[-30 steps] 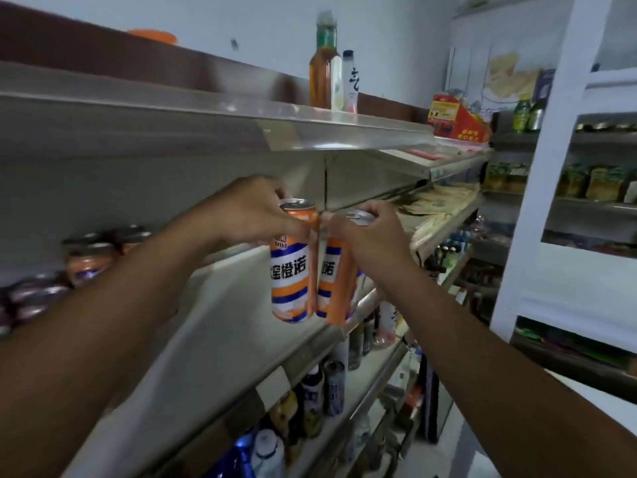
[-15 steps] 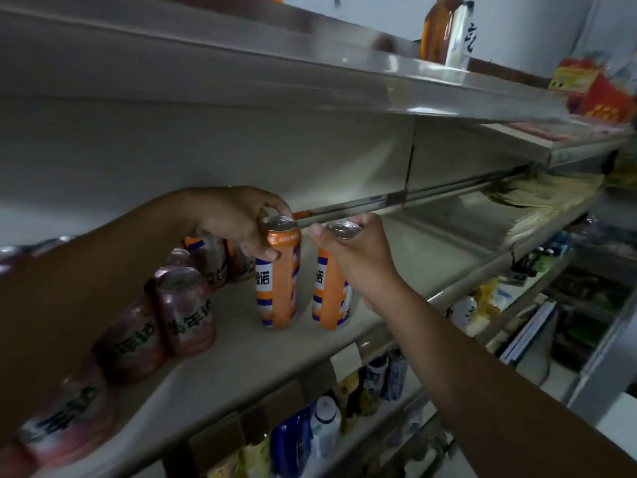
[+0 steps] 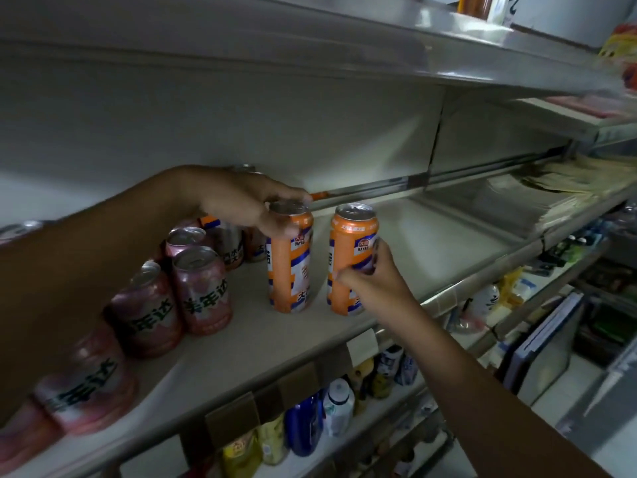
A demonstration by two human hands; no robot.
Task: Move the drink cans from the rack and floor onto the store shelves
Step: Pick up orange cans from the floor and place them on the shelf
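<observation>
Two tall orange-and-white drink cans stand upright on the pale middle shelf (image 3: 431, 250). My left hand (image 3: 248, 205) grips the left orange can (image 3: 289, 270) by its top rim. My right hand (image 3: 372, 281) holds the right orange can (image 3: 350, 267) around its middle from the front. The two cans stand a small gap apart. Behind the left can, more orange cans (image 3: 227, 239) are partly hidden by my left hand and arm.
Several pink cans (image 3: 201, 288) stand in rows on the shelf's left part. The shelf above (image 3: 344, 39) overhangs closely. Flat packets (image 3: 568, 188) lie at the shelf's right end. Bottles (image 3: 337, 405) fill the lower shelf.
Both hands carried the orange cans down and set them on the middle shelf. My right hand slid from the can's top to its middle. The view moved in closer.
</observation>
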